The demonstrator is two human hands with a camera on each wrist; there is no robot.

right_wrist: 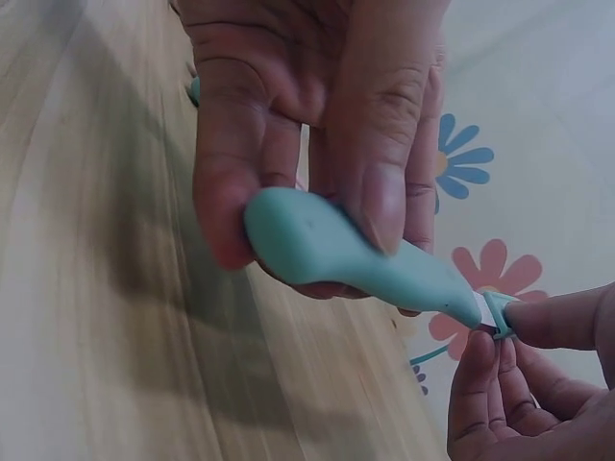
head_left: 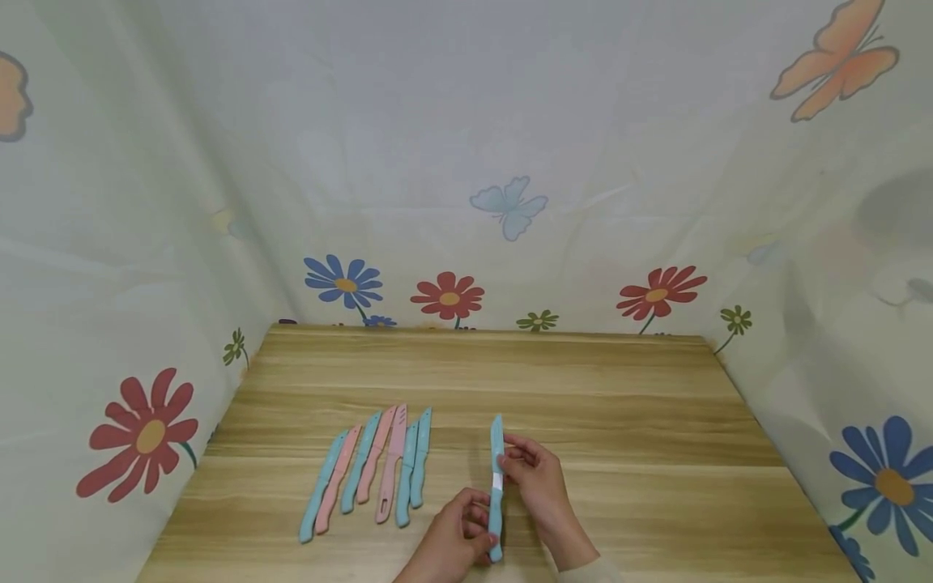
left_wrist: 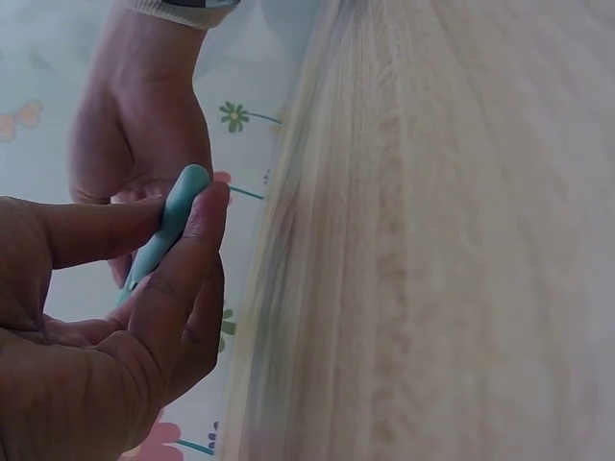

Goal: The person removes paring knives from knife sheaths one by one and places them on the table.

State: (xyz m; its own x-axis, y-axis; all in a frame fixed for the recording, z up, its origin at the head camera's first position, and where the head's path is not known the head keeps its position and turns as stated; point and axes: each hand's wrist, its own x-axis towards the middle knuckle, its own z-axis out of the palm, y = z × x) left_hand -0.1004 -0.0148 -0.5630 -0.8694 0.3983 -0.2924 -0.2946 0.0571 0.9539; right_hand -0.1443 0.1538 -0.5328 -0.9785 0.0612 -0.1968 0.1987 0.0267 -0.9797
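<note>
A paring knife with a teal handle (head_left: pixel 496 518) is held upright between my two hands, its tip pointing away from me. My left hand (head_left: pixel 450 536) grips the handle near its butt end, thumb on one side and fingers on the other. With thumb and fingers, my right hand (head_left: pixel 535 478) pinches the teal sheath (head_left: pixel 497 435) over the blade. A short strip of bare blade (head_left: pixel 497 481) shows between sheath and handle. In the right wrist view, the handle (right_wrist: pixel 336 248) is large and close, and the sheath (right_wrist: pixel 501 314) sits farther off between fingertips.
Left of my hands, several sheathed teal knives (head_left: pixel 360 461) and pink knives (head_left: pixel 339 479) lie side by side in a slanted row on the wooden table (head_left: pixel 619 389). A pale curtain (head_left: pixel 583 162) printed with flowers and butterflies surrounds the table at the back and sides.
</note>
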